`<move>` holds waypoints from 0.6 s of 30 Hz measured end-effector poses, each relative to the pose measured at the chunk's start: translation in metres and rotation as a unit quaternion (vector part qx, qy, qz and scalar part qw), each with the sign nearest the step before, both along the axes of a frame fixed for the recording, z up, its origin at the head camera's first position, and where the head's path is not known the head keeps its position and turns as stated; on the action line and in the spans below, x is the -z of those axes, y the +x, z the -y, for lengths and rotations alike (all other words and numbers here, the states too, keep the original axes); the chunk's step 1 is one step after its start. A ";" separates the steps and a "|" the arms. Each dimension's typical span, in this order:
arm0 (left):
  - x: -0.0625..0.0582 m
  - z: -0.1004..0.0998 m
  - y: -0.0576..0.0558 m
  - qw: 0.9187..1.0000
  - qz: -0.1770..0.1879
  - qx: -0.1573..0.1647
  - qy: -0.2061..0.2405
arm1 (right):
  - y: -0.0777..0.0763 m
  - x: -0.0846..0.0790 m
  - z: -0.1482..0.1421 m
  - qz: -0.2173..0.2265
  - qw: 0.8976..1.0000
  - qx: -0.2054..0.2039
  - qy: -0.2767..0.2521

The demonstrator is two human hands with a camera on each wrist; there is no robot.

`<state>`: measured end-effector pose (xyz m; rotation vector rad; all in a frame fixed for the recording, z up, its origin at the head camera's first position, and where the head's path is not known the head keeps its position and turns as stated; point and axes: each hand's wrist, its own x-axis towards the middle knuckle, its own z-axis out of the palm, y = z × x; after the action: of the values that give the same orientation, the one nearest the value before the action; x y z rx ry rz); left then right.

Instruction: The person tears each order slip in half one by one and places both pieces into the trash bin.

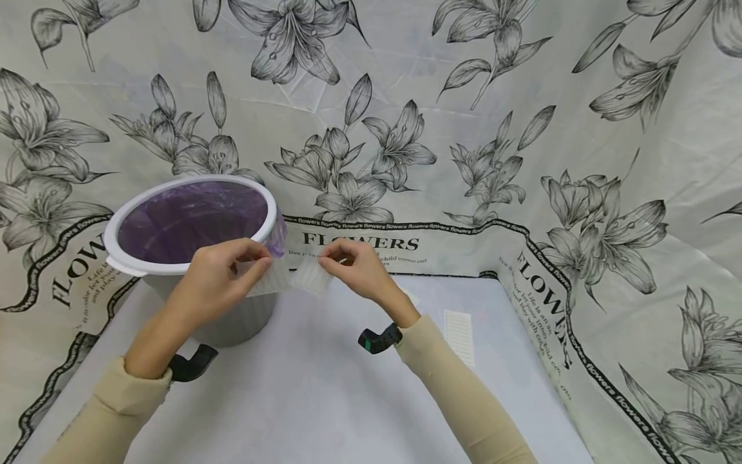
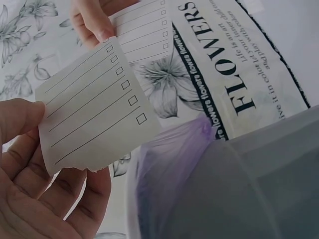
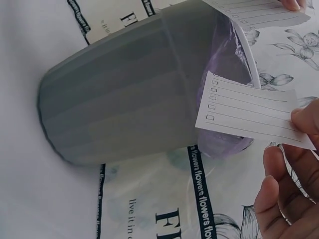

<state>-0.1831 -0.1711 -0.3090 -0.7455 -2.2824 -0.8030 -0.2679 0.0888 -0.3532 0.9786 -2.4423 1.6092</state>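
Observation:
My left hand (image 1: pixel 220 280) pinches a piece of lined checklist paper (image 2: pixel 94 109) between thumb and fingers. Its lower edge looks ragged and torn in the left wrist view. Facing it, my right hand (image 1: pixel 362 274) pinches a second piece of checklist paper (image 3: pixel 246 109), with a row of small boxes along one end. The two pieces appear apart in the right wrist view. Both hands are raised above the table, just right of a grey bin (image 1: pixel 237 322) with a white rim (image 1: pixel 112 241) and a purple bag (image 1: pixel 191 219) lining it.
Another lined paper sheet (image 1: pixel 460 338) lies flat on the white table (image 1: pixel 324 399), right of my right forearm. A flower-printed cloth (image 1: pixel 371 129) hangs behind and along the sides. Each wrist carries a black camera mount (image 1: pixel 379 339).

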 end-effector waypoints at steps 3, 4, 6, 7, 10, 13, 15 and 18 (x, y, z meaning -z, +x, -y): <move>-0.007 0.001 0.001 1.000 -0.008 -0.004 -0.006 | -0.002 -0.005 0.002 -0.005 1.000 -0.007 -0.003; -0.009 0.002 0.001 1.000 -0.009 -0.006 -0.008 | -0.002 -0.007 0.003 -0.006 1.000 -0.008 -0.004; -0.013 0.003 0.001 1.000 -0.009 -0.008 -0.007 | -0.002 -0.011 0.005 -0.011 1.000 -0.011 -0.003; -0.015 0.003 0.002 1.000 -0.006 -0.009 -0.004 | -0.002 -0.013 0.006 -0.013 1.000 -0.012 -0.003; -0.020 0.005 0.005 1.000 0.009 -0.009 0.008 | -0.002 -0.020 0.010 -0.023 1.000 -0.017 0.003; -0.024 0.006 0.007 1.000 0.023 -0.009 0.016 | -0.002 -0.027 0.014 -0.032 0.999 -0.025 0.004; -0.027 0.007 0.008 0.999 0.025 -0.012 0.016 | -0.003 -0.032 0.018 -0.039 0.999 -0.030 0.003; -0.031 0.008 0.010 0.999 0.038 -0.016 0.023 | -0.004 -0.037 0.024 -0.047 0.998 -0.033 -0.001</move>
<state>-0.1729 -0.1792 -0.2776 -0.6677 -2.3297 -0.8800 -0.2714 0.0646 -0.3158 1.1192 -2.3708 1.5456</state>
